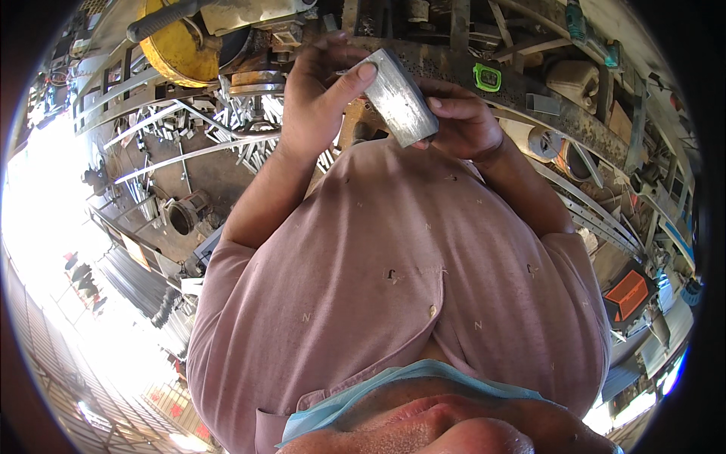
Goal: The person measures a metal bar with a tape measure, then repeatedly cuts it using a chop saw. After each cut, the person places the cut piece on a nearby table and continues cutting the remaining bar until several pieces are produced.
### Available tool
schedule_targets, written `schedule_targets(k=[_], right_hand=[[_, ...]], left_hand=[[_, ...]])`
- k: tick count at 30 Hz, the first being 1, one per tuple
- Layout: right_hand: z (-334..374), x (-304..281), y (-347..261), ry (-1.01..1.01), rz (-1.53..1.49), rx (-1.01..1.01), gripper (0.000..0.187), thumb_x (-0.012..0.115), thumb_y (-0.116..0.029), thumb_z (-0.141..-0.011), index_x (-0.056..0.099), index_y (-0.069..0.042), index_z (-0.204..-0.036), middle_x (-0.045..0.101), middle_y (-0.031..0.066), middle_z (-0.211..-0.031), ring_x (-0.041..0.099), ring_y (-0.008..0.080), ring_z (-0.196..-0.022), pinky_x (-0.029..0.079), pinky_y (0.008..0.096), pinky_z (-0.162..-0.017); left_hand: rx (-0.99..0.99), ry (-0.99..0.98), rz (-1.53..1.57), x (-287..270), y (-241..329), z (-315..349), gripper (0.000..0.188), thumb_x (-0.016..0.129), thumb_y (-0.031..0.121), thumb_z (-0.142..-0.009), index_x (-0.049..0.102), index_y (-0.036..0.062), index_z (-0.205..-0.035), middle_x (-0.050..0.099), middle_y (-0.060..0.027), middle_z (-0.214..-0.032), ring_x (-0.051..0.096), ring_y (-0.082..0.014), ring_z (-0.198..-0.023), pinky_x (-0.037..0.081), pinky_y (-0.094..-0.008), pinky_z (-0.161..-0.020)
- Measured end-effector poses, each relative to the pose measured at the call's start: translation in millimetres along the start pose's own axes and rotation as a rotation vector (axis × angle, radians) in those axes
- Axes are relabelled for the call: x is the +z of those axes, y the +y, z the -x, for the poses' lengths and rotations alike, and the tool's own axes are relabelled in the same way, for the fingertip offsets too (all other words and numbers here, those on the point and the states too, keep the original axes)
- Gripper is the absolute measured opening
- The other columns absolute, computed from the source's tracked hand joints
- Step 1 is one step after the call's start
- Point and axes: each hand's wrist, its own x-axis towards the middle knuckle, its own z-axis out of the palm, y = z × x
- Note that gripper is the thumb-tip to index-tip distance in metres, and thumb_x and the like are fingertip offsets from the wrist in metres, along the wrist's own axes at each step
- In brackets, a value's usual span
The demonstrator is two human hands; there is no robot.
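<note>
A short rectangular piece of silvery metal (396,98), bright and scratched on its broad face, is held up in front of my chest, tilted. My left hand (321,100) grips its far left side, thumb laid on the face and fingers behind. My right hand (463,121) closes on its right edge with the thumb against the side, its other fingers partly hidden behind the metal. Beyond my right hand, a bright green tape measure (488,77) lies on the dark, stained workbench (522,89), with a small grey metal offcut (542,104) to its right.
A yellow round machine cover (175,47) with a dark handle (162,21) stands at far left. Many metal offcuts (242,125) litter the floor below it. A dirty jug (575,82) and a teal power tool (576,23) sit far right; an orange-and-black case (629,295) lies nearer.
</note>
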Motion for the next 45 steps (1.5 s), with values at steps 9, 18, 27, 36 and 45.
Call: schedule_targets(k=[9, 18, 27, 36, 45], right_hand=[[0, -2, -3, 0.195, 0.131, -0.039, 0.057, 0.064, -0.019, -0.102, 0.05, 0.005, -0.151, 0.07, 0.0125, -0.117, 0.064, 0.0173, -0.091, 0.051, 0.0312, -0.076], [-5, 2, -11, 0.381, 0.765, -0.255, 0.051, 0.08, -0.006, -0.09, 0.059, 0.002, -0.136, 0.068, 0.0102, -0.123, 0.063, 0.0135, -0.104, 0.051, 0.0306, -0.092], [1, 14, -14, 0.529, 1.391, -0.422, 0.059, 0.09, -0.011, -0.077, 0.062, -0.006, -0.128, 0.071, 0.0091, -0.112, 0.067, 0.019, -0.1, 0.054, 0.0351, -0.085], [-21, -49, -7, 0.56, 1.936, -0.644, 0.047, 0.086, -0.008, -0.073, 0.063, -0.011, -0.113, 0.071, 0.0098, -0.109, 0.067, 0.037, -0.105, 0.056, 0.0463, -0.089], [-44, -103, 4, 0.709, 2.1, -0.434, 0.051, 0.089, -0.016, -0.073, 0.061, -0.013, -0.115, 0.068, 0.0087, -0.116, 0.065, 0.0365, -0.109, 0.055, 0.0461, -0.091]], left_hand=[[0.01, 0.119, -0.007, -6, -21, -10, 0.057, 0.08, 0.025, -0.096, 0.054, -0.0088, -0.135, 0.071, -0.0097, -0.113, 0.066, -0.0152, -0.104, 0.053, -0.0291, -0.094], [-0.247, -0.096, 0.165, -12, -33, -4, 0.06, 0.08, 0.01, -0.092, 0.051, -0.0118, -0.139, 0.069, -0.0159, -0.122, 0.066, -0.0211, -0.114, 0.051, -0.0328, -0.102], [-0.135, -0.104, 0.467, -14, -54, 1, 0.068, 0.068, -0.007, -0.092, 0.038, -0.0071, -0.152, 0.065, -0.0185, -0.137, 0.062, -0.0233, -0.125, 0.048, -0.0341, -0.107], [-0.271, -0.036, -0.307, -55, -100, 14, 0.055, 0.078, 0.01, -0.09, 0.057, -0.0081, -0.138, 0.073, -0.0167, -0.122, 0.07, -0.0203, -0.107, 0.057, -0.035, -0.095], [-0.242, -0.14, -1.326, -114, -118, 73, 0.052, 0.073, 0.039, -0.091, 0.067, 0.0069, -0.132, 0.071, -0.0186, -0.126, 0.068, -0.0393, -0.114, 0.055, -0.0476, -0.101]])
